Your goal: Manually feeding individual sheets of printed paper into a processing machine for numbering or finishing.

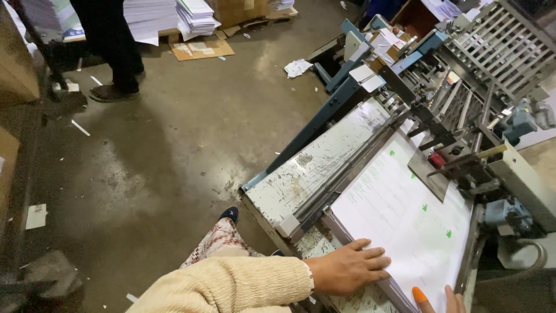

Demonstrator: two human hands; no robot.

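My left hand (347, 268), in a cream knitted sleeve, lies flat with fingers together on the near left edge of a stack of white printed sheets (405, 220) on the feed table of a paper machine (463, 98). Only the fingertips of my right hand (440, 298) show at the bottom edge, one with an orange finger cover, touching the stack's near edge. The sheets carry small green marks and run up toward the machine's rollers.
A worn metal side rail (313, 168) borders the stack on the left. Another person's dark trouser legs and shoe (113, 52) stand at the back by stacks of paper (191, 17). Scraps of paper and cardboard (202, 49) litter the concrete floor.
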